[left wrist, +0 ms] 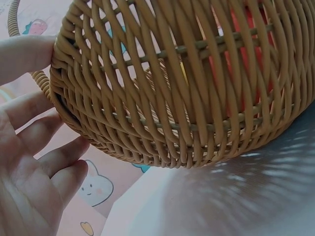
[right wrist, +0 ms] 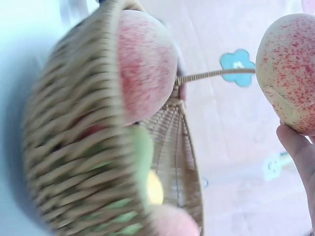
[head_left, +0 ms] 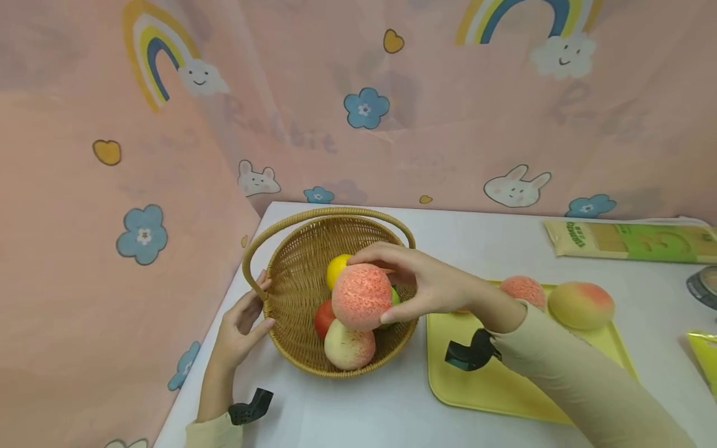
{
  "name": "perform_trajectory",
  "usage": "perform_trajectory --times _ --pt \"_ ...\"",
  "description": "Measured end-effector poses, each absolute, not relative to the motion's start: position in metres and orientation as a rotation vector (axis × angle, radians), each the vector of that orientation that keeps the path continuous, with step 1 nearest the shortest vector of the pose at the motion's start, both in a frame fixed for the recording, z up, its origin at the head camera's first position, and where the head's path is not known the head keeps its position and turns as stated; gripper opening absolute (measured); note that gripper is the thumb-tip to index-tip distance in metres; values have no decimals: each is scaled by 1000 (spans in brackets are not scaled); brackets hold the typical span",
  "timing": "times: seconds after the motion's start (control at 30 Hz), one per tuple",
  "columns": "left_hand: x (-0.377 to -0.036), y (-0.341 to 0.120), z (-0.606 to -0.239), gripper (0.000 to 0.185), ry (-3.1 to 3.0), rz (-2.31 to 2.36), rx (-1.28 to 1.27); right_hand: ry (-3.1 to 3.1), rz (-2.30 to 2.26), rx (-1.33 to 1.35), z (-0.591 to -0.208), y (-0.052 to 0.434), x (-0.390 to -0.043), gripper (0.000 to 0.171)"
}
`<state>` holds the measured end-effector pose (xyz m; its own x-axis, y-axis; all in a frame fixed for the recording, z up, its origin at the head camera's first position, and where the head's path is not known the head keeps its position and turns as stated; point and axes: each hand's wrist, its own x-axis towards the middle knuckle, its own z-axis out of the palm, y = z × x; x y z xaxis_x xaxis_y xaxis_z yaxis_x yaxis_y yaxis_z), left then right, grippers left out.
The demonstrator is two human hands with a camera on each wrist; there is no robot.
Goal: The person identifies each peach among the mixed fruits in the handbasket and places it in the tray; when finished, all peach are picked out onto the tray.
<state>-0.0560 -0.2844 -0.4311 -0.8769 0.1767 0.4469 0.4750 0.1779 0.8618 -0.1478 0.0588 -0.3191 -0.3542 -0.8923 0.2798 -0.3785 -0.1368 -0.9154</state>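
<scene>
My right hand (head_left: 428,283) holds a pink speckled peach (head_left: 363,297) above a wicker basket (head_left: 294,305), thumb on its lower side and fingers over the top. The right wrist view shows this peach (right wrist: 290,64) apart from the basket (right wrist: 74,157). At the basket's left side, my left hand (head_left: 238,333) grips the rim near the foot of the handle; in the left wrist view its thumb and fingers lie either side of the rim. Inside are a pale peach (head_left: 350,348), a red fruit (head_left: 323,318), a yellow fruit (head_left: 336,271) and something green (head_left: 395,295), partly hidden.
To the right lies a yellow tray (head_left: 487,389) bearing another pink peach (head_left: 523,290) and a mango (head_left: 582,305); my right forearm crosses over it. Farther back is a flat green-and-tan packet (head_left: 644,241). A round container (head_left: 704,286) and a yellow-green packet (head_left: 704,354) sit at the right edge.
</scene>
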Motion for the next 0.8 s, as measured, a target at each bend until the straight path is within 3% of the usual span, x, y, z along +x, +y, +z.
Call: perform_trajectory --times 0.5,0.8 --pt "-57 -284 -433 60 -2175 -1800 -650 1790 -1938 -1425 -393 170 -109 79" --pt "-59 -285 -437 59 -2132 -1769 -703 1795 -2043 -1183 -438 204 -88 74"
